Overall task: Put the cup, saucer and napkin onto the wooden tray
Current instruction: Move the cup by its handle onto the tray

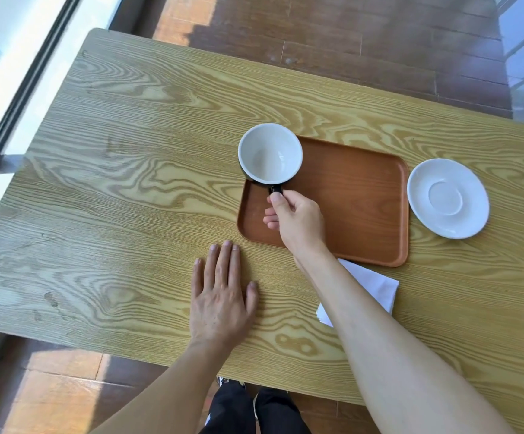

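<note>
A person's right hand (298, 220) pinched the dark handle of a white-lined cup (270, 153), holding it over the far-left corner of the wooden tray (357, 198); whether it had touched down could not be told. The left hand (220, 296) lay flat and empty on the table (129, 183). The saucer (448, 198) sat right of the tray and the napkin (370, 285) near it, both apparently yet to be loaded.

The right forearm (364, 308) hides perhaps half the napkin (376, 285).
</note>
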